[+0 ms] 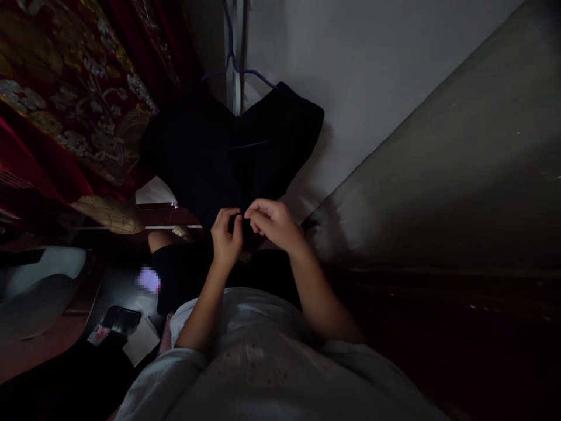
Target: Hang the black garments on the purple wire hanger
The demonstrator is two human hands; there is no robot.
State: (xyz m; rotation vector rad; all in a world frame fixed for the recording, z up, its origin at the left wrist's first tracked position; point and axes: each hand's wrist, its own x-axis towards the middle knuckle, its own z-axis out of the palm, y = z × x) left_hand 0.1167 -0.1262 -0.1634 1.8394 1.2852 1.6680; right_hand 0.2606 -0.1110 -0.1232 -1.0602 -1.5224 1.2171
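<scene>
A black garment (193, 152) hangs on a purple hanger (254, 72) in front of me, against the wall. My left hand (227, 234) is at the garment's lower end, thumb and forefinger brought together in a pinch. Close beside it, my right hand (274, 223) has its fingers curled and its tips pinched. Only a small gap separates the fingertips of the two hands. Whatever lies between them is too small and dark to make out. The dark cloth right behind the fingers blends into shadow.
Red curtain cloth (87, 99) with gold and silver patterns hangs at the left. A pale wall (350, 64) rises at the right. Low on the left are a phone-like dark object (121, 319), a white paper (142, 342) and a grey chair-like shape (44, 286).
</scene>
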